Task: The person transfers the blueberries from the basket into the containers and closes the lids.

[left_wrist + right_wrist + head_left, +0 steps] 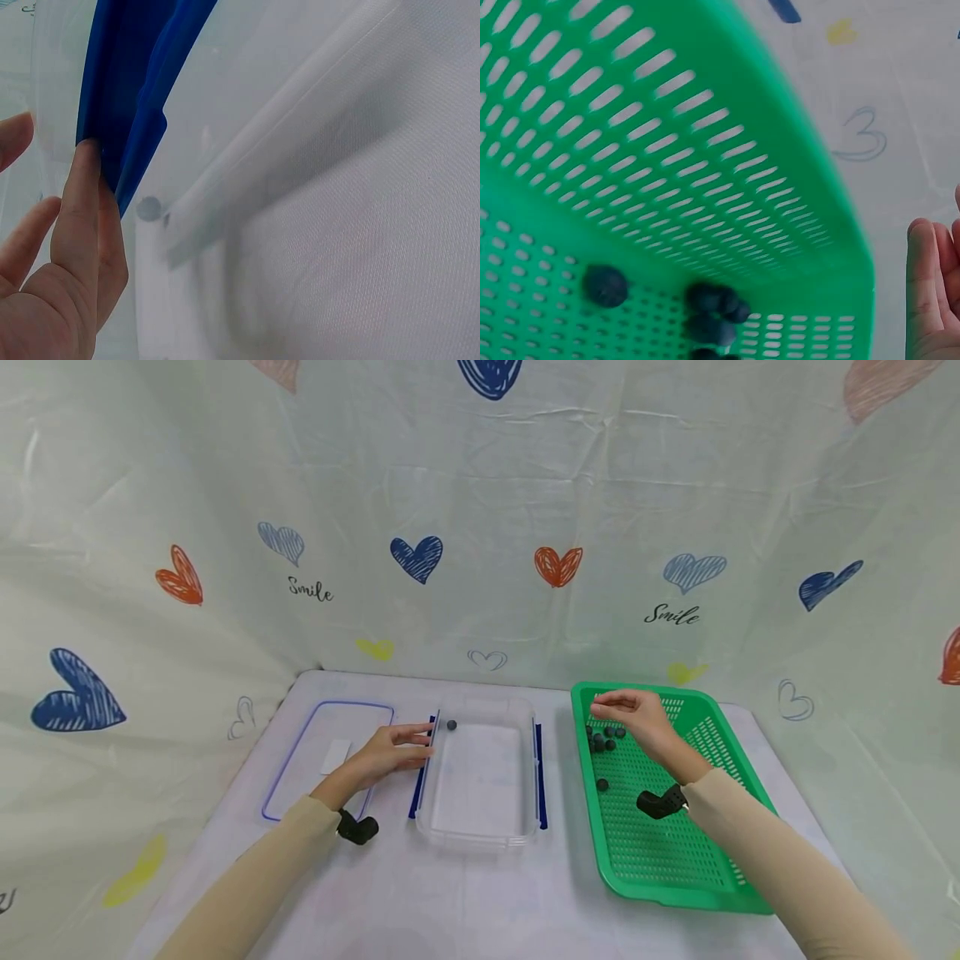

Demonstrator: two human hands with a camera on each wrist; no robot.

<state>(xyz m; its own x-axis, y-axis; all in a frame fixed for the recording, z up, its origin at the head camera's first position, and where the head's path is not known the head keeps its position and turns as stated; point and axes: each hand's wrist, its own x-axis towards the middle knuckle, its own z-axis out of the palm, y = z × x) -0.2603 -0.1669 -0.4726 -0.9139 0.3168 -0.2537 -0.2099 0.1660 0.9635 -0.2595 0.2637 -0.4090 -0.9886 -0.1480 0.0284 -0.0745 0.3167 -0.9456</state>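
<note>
A clear plastic box (480,842) stands without its lid, with blue side latches (541,777) hanging down. One blueberry (452,725) lies in its far left corner. At the box's left side, my left hand (392,750) touches the rim and latch; the left wrist view shows straight fingertips against the blue latch (124,82), the thumb apart. Over the far left part of a green basket (652,860) hovers my right hand (636,717), fingers extended, nothing visible in them. Several blueberries (598,745) cluster below it, and a single blueberry (606,286) sits apart.
A clear lid (300,768) with a blue seal lies left of the box, partly behind my left forearm. Behind the table hangs a white curtain (480,485) printed with hearts. White cloth (480,902) covers the tabletop.
</note>
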